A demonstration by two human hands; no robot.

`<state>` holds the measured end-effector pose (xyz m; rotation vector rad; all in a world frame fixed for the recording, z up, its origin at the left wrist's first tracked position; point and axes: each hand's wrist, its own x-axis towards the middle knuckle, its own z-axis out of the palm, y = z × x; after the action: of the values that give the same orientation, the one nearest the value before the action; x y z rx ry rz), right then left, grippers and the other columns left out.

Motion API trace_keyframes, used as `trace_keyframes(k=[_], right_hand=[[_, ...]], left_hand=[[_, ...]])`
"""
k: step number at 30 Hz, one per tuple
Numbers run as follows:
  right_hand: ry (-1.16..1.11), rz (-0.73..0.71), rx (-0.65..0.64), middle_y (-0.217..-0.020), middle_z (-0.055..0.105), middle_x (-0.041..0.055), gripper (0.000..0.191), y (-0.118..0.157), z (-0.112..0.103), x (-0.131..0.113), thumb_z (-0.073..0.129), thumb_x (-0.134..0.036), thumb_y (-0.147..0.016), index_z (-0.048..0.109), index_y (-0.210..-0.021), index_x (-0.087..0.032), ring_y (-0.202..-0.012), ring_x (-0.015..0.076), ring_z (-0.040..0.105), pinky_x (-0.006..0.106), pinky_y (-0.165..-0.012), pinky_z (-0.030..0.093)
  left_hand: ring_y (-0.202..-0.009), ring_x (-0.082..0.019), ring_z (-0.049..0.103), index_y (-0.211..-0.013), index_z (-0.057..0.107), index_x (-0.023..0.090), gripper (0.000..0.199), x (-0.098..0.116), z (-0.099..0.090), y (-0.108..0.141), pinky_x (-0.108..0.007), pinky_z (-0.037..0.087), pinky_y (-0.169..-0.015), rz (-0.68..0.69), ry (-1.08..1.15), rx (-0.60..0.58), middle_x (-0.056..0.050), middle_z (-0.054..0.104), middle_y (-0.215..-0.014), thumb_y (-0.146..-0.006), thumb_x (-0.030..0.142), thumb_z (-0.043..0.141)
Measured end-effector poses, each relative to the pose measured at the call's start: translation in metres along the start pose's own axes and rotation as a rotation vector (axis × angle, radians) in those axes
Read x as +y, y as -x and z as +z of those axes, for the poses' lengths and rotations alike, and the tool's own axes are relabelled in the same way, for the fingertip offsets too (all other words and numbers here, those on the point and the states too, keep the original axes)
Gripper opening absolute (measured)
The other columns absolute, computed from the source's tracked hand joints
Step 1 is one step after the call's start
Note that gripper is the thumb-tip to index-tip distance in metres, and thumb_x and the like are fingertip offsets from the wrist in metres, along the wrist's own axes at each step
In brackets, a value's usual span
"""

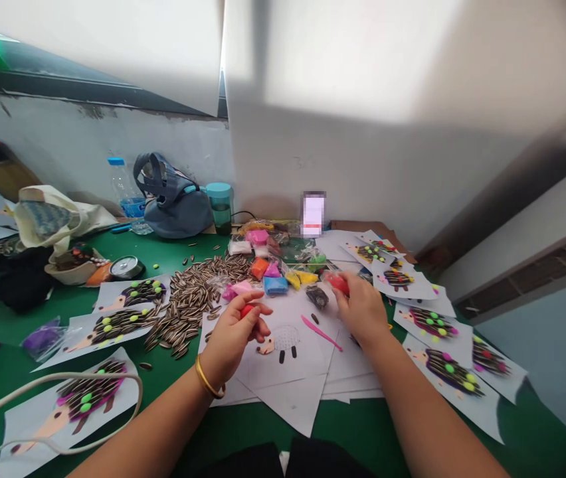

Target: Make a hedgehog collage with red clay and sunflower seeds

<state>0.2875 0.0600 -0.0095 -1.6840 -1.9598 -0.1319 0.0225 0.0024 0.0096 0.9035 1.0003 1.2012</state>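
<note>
Where left fingers (261, 326) curl, clay (246, 310) shows

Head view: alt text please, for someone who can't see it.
A person's left hand holds a small red clay piece and the right hand a red clay packet, over white paper with a hedgehog picture, its back bare of seeds. Nearby are a pink clay knife, a sunflower seed heap and seed-covered hedgehog pictures on a green table.

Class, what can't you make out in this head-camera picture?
In the head view:
Red piece: its full shape, hidden by the left hand.
Red packet: its full outline, covered by the right hand.
Bright rectangle: its display, blurred by pixelation.
White cable: its ends, cut off by the left edge.
</note>
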Motion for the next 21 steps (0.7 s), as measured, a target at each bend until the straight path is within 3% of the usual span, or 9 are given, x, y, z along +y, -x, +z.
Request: trace_keyframes(k=[3, 7, 9, 11, 12, 14, 15, 17, 21], right_hand=[[0.108, -0.001, -0.026, -0.108, 0.067, 0.0129, 0.026, -0.001, 0.005, 0.003, 0.051, -0.030, -0.091, 0.061, -0.113, -0.019, -0.100, 0.0300, 0.055, 0.045, -0.085, 0.039], [0.131, -0.040, -0.036, -0.124, 0.062, 0.0126, 0.024, -0.002, 0.008, -0.003, 0.048, -0.029, -0.094, 0.065, -0.109, -0.023, -0.116, 0.0323, 0.049, 0.052, -0.092, 0.033], [0.095, -0.044, 0.022, -0.133, 0.056, 0.0126, 0.028, -0.001, 0.004, -0.012, 0.045, -0.029, -0.095, 0.063, -0.116, -0.023, -0.123, 0.0325, 0.045, 0.054, -0.097, 0.031], [0.003, -0.102, 0.095, -0.140, 0.049, 0.0123, 0.036, 0.004, -0.004, -0.029, 0.041, -0.031, -0.096, 0.055, -0.129, -0.022, -0.130, 0.0307, 0.040, 0.053, -0.103, 0.029], [-0.064, -0.172, 0.115, -0.144, 0.045, 0.0121, 0.041, 0.009, -0.008, -0.041, 0.039, -0.032, -0.097, 0.049, -0.135, -0.021, -0.135, 0.0299, 0.036, 0.052, -0.106, 0.029], [-0.199, -0.347, 0.090, -0.150, 0.037, 0.0112, 0.051, 0.022, -0.015, -0.066, 0.039, -0.038, -0.096, 0.037, -0.144, -0.021, -0.141, 0.0295, 0.027, 0.052, -0.110, 0.027], [-0.254, -0.465, 0.073, -0.151, 0.035, 0.0108, 0.055, 0.030, -0.016, -0.079, 0.038, -0.043, -0.096, 0.033, -0.146, -0.022, -0.142, 0.0298, 0.025, 0.052, -0.111, 0.026], [-0.308, -0.660, 0.025, -0.150, 0.037, 0.0109, 0.064, 0.043, -0.016, -0.102, 0.039, -0.055, -0.094, 0.030, -0.148, -0.021, -0.142, 0.0302, 0.024, 0.052, -0.115, 0.021], [-0.330, -0.690, -0.029, -0.153, 0.033, 0.0113, 0.075, 0.062, -0.010, -0.130, 0.037, -0.064, -0.091, 0.027, -0.149, -0.016, -0.144, 0.0304, 0.019, 0.051, -0.118, 0.014]], left_hand=[[-0.046, -0.004, 0.043, -0.107, 0.056, 0.018, 0.037, 0.000, -0.001, 0.002, -0.017, 0.030, -0.042, 0.019, 0.072, -0.012, 0.005, 0.053, -0.070, -0.080, 0.040, 0.068], [-0.047, -0.004, 0.041, -0.093, 0.060, 0.014, 0.036, 0.001, -0.004, 0.003, -0.017, 0.031, -0.044, 0.012, 0.175, -0.018, 0.005, 0.047, -0.061, -0.085, 0.050, 0.060], [-0.046, -0.005, 0.044, -0.101, 0.060, 0.016, 0.034, 0.002, -0.001, 0.004, -0.018, 0.034, -0.043, -0.033, 0.195, -0.021, 0.004, 0.050, -0.063, -0.087, 0.047, 0.059], [-0.058, -0.009, 0.058, -0.116, 0.056, 0.022, 0.035, 0.002, 0.006, 0.009, -0.021, 0.045, -0.051, -0.085, 0.214, -0.048, 0.000, 0.062, -0.079, -0.086, 0.038, 0.062], [-0.074, -0.013, 0.065, -0.121, 0.054, 0.025, 0.039, 0.001, 0.011, 0.012, -0.025, 0.051, -0.062, -0.110, 0.228, -0.078, -0.004, 0.066, -0.096, -0.084, 0.033, 0.065], [-0.105, -0.021, 0.063, -0.120, 0.056, 0.026, 0.043, -0.003, 0.020, 0.020, -0.033, 0.052, -0.085, -0.125, 0.245, -0.167, -0.008, 0.060, -0.125, -0.079, 0.024, 0.068], [-0.113, -0.023, 0.060, -0.118, 0.058, 0.026, 0.042, -0.005, 0.024, 0.025, -0.035, 0.051, -0.090, -0.124, 0.241, -0.221, -0.008, 0.058, -0.129, -0.077, 0.025, 0.068], [-0.117, -0.027, 0.057, -0.115, 0.062, 0.026, 0.036, -0.009, 0.027, 0.031, -0.040, 0.052, -0.089, -0.115, 0.221, -0.300, -0.009, 0.062, -0.124, -0.081, 0.038, 0.062], [-0.123, -0.028, 0.053, -0.115, 0.065, 0.028, 0.059, -0.018, 0.024, 0.032, -0.043, 0.049, -0.092, -0.046, -0.011, -0.309, -0.008, 0.067, -0.113, -0.091, 0.066, 0.028]])
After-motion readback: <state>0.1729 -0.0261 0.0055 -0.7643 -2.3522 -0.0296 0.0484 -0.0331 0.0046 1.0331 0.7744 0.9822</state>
